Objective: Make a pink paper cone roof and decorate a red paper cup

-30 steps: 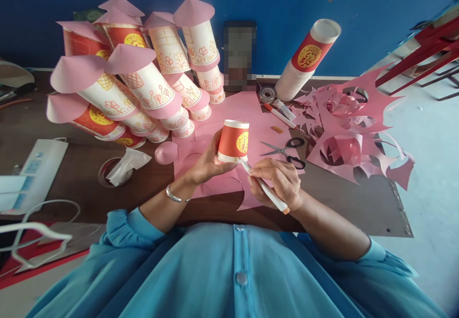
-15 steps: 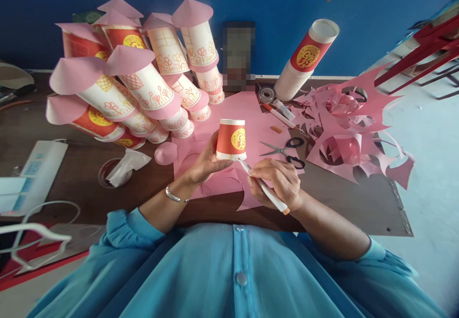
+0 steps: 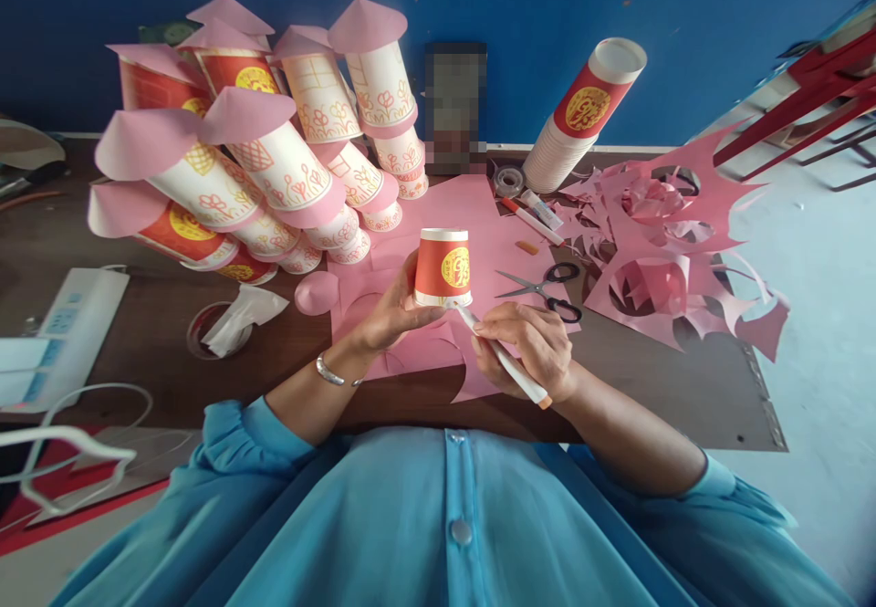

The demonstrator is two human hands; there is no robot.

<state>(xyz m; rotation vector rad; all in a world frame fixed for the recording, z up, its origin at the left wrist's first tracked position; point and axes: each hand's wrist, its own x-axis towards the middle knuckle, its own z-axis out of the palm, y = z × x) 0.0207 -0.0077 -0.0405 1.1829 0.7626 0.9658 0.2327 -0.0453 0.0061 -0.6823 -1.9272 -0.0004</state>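
My left hand [image 3: 393, 310] is closed round the left side and lower edge of a paper cup [image 3: 434, 265], upside down, with a red band and a yellow emblem. In my right hand [image 3: 524, 347] is a white marker [image 3: 513, 371] with an orange end, held like a pen. Its tip meets the white strip along the cup's lower rim, where small marks show. Under both hands lies a pink paper sheet [image 3: 472, 214]. Just right of the cup rest scissors [image 3: 540, 287] with black handles, their blades apart.
Cup towers with pink cone tops [image 3: 266, 146] crowd the left back. A tall cup stack [image 3: 557, 155], a tape roll [image 3: 508, 180] and a red-and-white marker [image 3: 530, 220] are at the right back. Cut pink scraps [image 3: 636, 287] spread along the right; a tissue [image 3: 246, 315] lies left.
The cup has shifted very slightly to the right and turned a little, its yellow emblem now nearer the right edge. Both hands keep their grips, and the marker tip stays at the rim.
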